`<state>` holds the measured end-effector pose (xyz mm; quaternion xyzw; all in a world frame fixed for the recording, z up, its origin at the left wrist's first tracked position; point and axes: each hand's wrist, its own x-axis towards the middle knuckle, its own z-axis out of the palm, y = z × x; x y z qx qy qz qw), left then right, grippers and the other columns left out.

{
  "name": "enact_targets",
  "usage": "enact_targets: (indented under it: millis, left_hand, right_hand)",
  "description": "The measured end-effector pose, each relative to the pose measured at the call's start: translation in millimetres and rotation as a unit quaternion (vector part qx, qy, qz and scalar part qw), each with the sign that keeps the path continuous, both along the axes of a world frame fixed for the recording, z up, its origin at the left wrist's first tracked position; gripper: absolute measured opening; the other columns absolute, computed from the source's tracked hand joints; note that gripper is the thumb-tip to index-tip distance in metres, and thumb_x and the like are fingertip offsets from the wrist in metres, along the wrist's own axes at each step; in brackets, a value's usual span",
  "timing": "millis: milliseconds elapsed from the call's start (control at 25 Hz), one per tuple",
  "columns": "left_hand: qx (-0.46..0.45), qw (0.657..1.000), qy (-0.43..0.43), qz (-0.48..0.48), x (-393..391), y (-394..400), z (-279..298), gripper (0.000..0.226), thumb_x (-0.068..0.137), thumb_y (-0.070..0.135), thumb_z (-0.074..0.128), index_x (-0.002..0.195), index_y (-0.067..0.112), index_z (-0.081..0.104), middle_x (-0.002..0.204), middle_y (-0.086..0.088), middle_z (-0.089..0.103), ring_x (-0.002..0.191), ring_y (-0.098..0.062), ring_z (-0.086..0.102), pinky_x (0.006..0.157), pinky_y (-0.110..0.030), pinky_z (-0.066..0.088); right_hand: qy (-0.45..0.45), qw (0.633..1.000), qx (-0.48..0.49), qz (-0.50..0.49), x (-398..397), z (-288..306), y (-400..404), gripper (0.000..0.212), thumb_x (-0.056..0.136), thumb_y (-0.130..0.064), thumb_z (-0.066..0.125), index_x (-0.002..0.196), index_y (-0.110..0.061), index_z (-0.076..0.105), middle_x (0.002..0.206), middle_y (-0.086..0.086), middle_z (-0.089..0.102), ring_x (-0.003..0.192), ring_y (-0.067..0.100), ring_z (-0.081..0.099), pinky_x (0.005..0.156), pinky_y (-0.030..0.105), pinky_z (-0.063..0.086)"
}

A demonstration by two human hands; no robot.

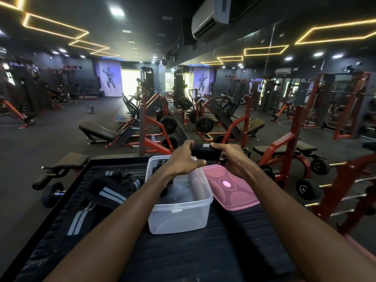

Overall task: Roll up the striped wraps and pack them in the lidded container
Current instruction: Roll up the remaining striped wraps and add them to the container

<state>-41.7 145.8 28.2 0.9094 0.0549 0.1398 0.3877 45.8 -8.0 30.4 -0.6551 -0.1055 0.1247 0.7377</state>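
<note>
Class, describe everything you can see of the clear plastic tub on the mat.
The clear plastic tub is a translucent, rounded-rectangular box with a flared rim. It stands upright and open on the dark ribbed mat, its pink lid lying beside it, touching or overlapping its rim. Dark items lie inside at the far end; what they are is unclear. The left hand hovers above its far half.

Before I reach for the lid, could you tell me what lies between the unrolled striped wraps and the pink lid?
In the head view, the clear container stands between the striped wraps and the pink lid.
</note>
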Motion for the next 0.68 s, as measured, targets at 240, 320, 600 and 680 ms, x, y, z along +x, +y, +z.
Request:
enact_targets:
  millis: [240,320,600,680]
  left_hand:
    - [-0.229,0.97,-0.067,0.044,-6,29,3,0.043,0.085,0.011,0.077,0.12,0.014,0.053,0.118,-0.017,0.061,0.093,-0.025,0.069,0.084,-0.048,0.061]
    - [-0.212,0.972,-0.077,0.063,-11,39,0,0.041,0.082,0.016,0.08,0.116,0.016,0.056,0.115,-0.011,0.062,0.096,-0.02,0.065,0.088,-0.047,0.06]
    - [0.049,0.997,-0.026,0.047,-20,56,-22,0.107,0.061,0.049,0.089,0.149,0.018,0.036,0.14,-0.003,0.057,0.124,-0.022,0.057,0.103,-0.039,0.049]
    - [0.09,0.995,-0.017,0.034,-19,61,-29,0.105,0.055,0.058,0.087,0.142,0.021,0.041,0.132,-0.001,0.061,0.117,-0.021,0.06,0.098,-0.041,0.053]
  right_hand:
    - [0.011,0.99,-0.061,0.128,-15,8,33,0.015,0.092,-0.013,0.061,0.099,0.0,0.066,0.085,0.015,0.065,0.067,0.021,0.059,0.058,0.029,0.046]
    - [-0.016,0.982,-0.123,0.145,-18,7,41,0.02,0.089,-0.019,0.065,0.099,-0.003,0.069,0.082,0.012,0.068,0.061,0.016,0.054,0.056,0.028,0.038]
    - [0.004,0.969,-0.139,0.204,-26,-3,61,0.017,0.088,-0.014,0.058,0.101,-0.007,0.067,0.089,0.015,0.063,0.066,0.022,0.058,0.06,0.031,0.046]
    - [-0.003,0.966,-0.153,0.209,-29,-5,64,0.011,0.093,-0.013,0.055,0.101,-0.016,0.063,0.093,0.015,0.06,0.076,0.025,0.058,0.063,0.034,0.049]
